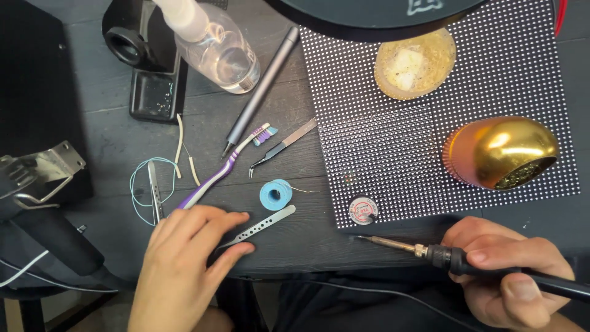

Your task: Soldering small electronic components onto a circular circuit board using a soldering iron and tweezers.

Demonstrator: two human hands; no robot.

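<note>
Matt dark wood grain runs across the table (295,240). Left hand (184,258) rests on perforated tweezers (261,225) of dull brushed metal. Right hand (507,270) grips a soldering iron (430,251), matt black handle, bare metal tip. The gold holder (501,152) gleams, polished and mirror-like. The toothbrush (221,172) is glossy purple-and-white plastic; the bottle (215,46) is clear, shiny plastic.
</note>
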